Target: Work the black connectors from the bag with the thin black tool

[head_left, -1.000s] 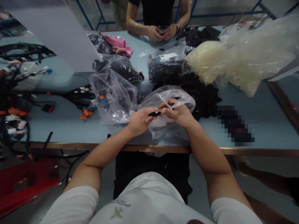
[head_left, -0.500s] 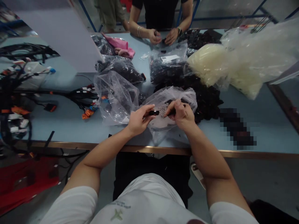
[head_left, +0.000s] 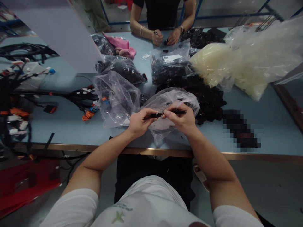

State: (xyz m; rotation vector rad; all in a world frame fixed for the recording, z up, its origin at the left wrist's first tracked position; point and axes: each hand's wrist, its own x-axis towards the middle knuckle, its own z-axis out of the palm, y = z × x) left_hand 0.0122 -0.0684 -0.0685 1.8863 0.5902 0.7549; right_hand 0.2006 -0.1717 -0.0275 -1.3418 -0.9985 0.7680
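Head view, left to right: a grey panel is blocking the upper left corner, and a red mat is lying on the floor at lower left. A black wire harness with orange connectors is sprawling across the light blue tabletop, partly cut off by the frame edge. Just right of it, a clear plastic bag is sitting with dark contents, hard to make out through the film.

The person's left hand is holding a small black connector, its fingers pinching it. The right hand is touching that connector's end, its fingers pressed together on a thin black piece; the exact contact is partly hidden. Both hands are over a second clear bag.

Beyond it, a heap of black parts is spreading on the tabletop, and a cream-filled bag is lying further right. A pixelated patch is hiding whatever sits at right. At the far side, a co-worker's hands are working on small black items, too small to identify.
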